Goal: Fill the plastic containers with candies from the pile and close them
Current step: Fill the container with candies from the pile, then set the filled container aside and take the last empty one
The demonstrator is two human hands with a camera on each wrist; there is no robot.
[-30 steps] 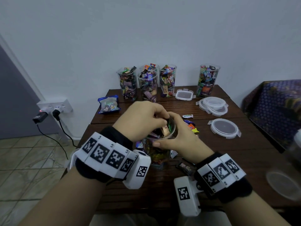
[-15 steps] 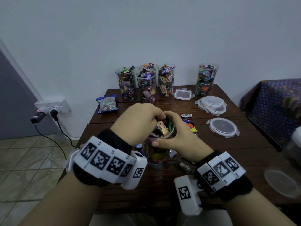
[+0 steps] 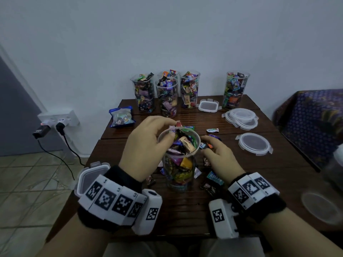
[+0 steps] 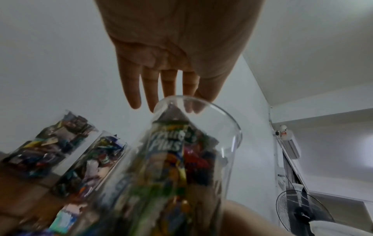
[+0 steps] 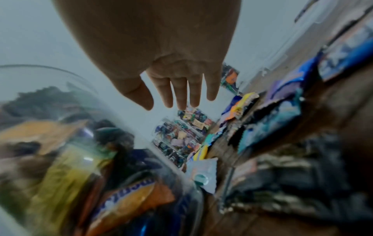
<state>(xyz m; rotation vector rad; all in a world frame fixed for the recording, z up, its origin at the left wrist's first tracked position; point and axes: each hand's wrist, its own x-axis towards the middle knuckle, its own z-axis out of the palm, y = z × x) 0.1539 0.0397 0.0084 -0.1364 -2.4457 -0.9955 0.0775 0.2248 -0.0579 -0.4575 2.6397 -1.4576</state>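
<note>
A tall clear plastic container (image 3: 179, 164) stands mid-table, filled with wrapped candies almost to its rim. My left hand (image 3: 169, 129) reaches over its left rim, and its straight fingers touch the top candies. In the left wrist view the left hand (image 4: 165, 107) shows its fingers stretched over the container (image 4: 181, 159). My right hand (image 3: 207, 145) lies right of the container, apart from it, over loose candies (image 3: 211, 180). The right wrist view shows the right hand (image 5: 177, 102) with relaxed fingers holding nothing, the container (image 5: 60, 143) to its left and loose candies (image 5: 272, 127) to its right.
Several filled containers (image 3: 167, 97) stand along the wall, one more (image 3: 234, 89) at the back right. A round lid (image 3: 254, 143), stacked round lids (image 3: 241, 117) and a rectangular lid (image 3: 208, 105) lie on the wooden table (image 3: 185, 210). A blue candy bag (image 3: 121, 116) sits at the back left.
My right hand has let go of the container's rim and moved right, down toward the loose candies. My left hand has stayed at the rim.
</note>
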